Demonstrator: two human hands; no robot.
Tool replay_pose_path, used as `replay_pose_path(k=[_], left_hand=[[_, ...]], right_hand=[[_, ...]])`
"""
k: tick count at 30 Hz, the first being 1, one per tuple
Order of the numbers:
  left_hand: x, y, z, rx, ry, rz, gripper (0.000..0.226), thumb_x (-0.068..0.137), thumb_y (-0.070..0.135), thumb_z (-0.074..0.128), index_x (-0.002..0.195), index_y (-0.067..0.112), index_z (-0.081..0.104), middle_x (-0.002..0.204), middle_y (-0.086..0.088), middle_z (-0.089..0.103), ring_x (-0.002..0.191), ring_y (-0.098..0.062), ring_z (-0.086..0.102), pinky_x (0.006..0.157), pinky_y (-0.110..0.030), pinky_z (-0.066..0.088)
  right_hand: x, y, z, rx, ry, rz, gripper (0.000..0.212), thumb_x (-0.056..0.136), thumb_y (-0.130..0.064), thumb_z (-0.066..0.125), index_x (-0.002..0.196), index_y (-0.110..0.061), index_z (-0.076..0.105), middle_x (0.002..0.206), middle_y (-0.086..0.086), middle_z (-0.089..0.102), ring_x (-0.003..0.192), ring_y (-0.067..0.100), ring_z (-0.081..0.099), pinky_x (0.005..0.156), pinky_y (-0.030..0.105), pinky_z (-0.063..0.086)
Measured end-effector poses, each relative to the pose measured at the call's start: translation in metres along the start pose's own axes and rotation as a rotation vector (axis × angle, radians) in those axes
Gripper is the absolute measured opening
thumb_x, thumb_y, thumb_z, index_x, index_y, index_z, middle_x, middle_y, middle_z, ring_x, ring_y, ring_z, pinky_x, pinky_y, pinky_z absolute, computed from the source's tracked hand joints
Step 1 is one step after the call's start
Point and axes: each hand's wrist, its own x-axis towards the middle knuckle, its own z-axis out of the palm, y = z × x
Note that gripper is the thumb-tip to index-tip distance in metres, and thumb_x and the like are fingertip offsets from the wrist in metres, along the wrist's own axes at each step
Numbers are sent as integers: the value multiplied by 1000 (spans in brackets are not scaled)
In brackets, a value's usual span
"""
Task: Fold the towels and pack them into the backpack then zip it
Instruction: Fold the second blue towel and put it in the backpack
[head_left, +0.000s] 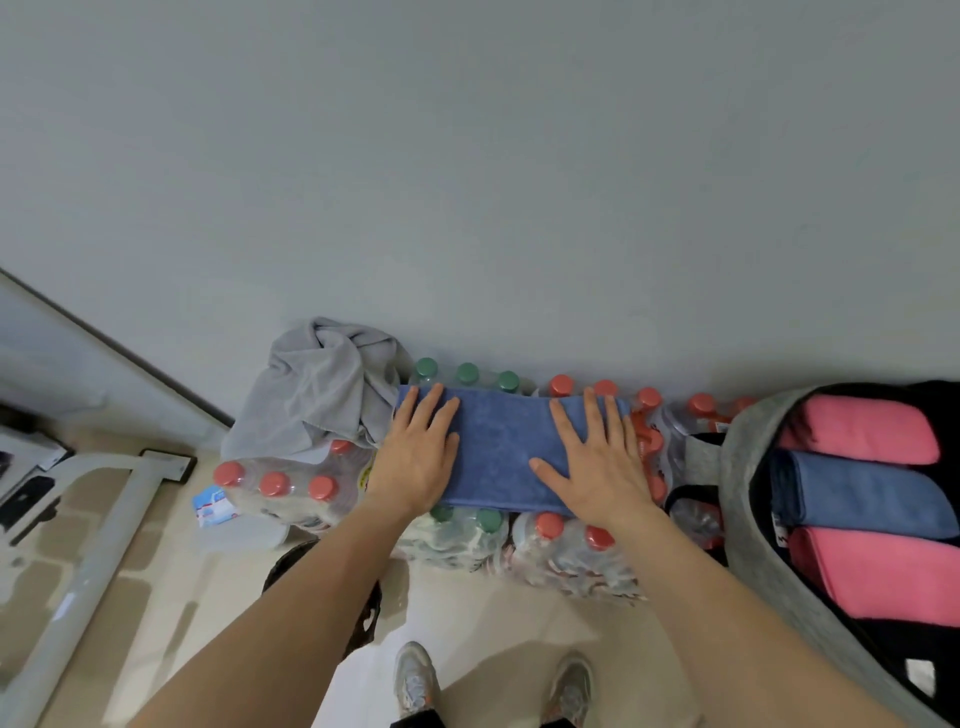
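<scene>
The left hand (415, 457) and right hand (597, 467) lie flat with straight fingers, one on each end of the blue towel (498, 447), pressing it and grasping nothing. The towel is folded into a long strip and rests across the caps of the bottle packs (280, 488), its far edge close to the wall (467, 182). A crumpled grey towel (306, 395) touches its left end. At the right, against the packs, the backpack (737, 467) lies open, with packed towels (862, 428) side by side inside (pink, blue, pink). A blue-and-white label (213, 506) on the left pack is too blurred to read. Open floor (467, 613) lies between the packs and the shoes (415, 675).
</scene>
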Motion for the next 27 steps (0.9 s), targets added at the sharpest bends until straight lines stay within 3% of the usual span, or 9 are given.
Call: replay_pose_path(k=[2, 5, 10, 13, 21, 27], left_hand=[[-9, 0, -12, -13, 72, -88, 39, 97, 17, 44, 134, 8, 52, 145, -13, 44, 127, -40, 43, 95, -51, 48], [-19, 2, -23, -16, 64, -267, 33, 93, 8, 48, 125, 9, 52, 132, -14, 46, 111, -37, 49, 74, -46, 50], [-23, 0, -21, -52, 50, -421, 24, 92, 16, 48, 112, 3, 47, 114, -19, 56, 106, -39, 55, 81, -44, 47], [-20, 0, -23, -71, 68, -423, 11, 91, 12, 46, 101, 7, 43, 104, -17, 62, 98, -37, 56, 74, -42, 43], [-10, 2, -32, -132, 36, -408, 12, 94, 8, 47, 105, 10, 50, 109, -16, 52, 92, -39, 59, 71, -43, 44], [-4, 6, -66, -482, 80, -421, 28, 85, 1, 54, 107, 16, 64, 114, -4, 59, 90, -17, 55, 76, -25, 41]], right_hand=[[-3, -8, -12, 8, 2, -72, 79, 94, -71, 25, 156, -35, -6, 165, 11, -10, 151, 34, -5, 121, 46, 1], [-4, -20, -20, -8, -37, -200, 74, 96, -64, 32, 157, -36, 1, 165, 10, -7, 151, 31, -1, 123, 44, 7], [2, -17, -21, -55, -118, -250, 75, 95, -67, 32, 156, -39, -2, 165, 7, -11, 151, 31, -4, 122, 48, 7], [5, -13, -22, -57, -171, -261, 79, 93, -70, 34, 155, -42, -7, 164, 7, -15, 151, 31, -8, 122, 49, 4], [7, -18, -18, -41, -179, -234, 85, 88, -76, 34, 152, -46, -13, 164, 6, -14, 150, 34, -9, 121, 53, 2], [7, -22, -16, -33, -179, -205, 88, 85, -80, 33, 152, -46, -12, 164, 6, -14, 149, 36, -10, 120, 56, 0]])
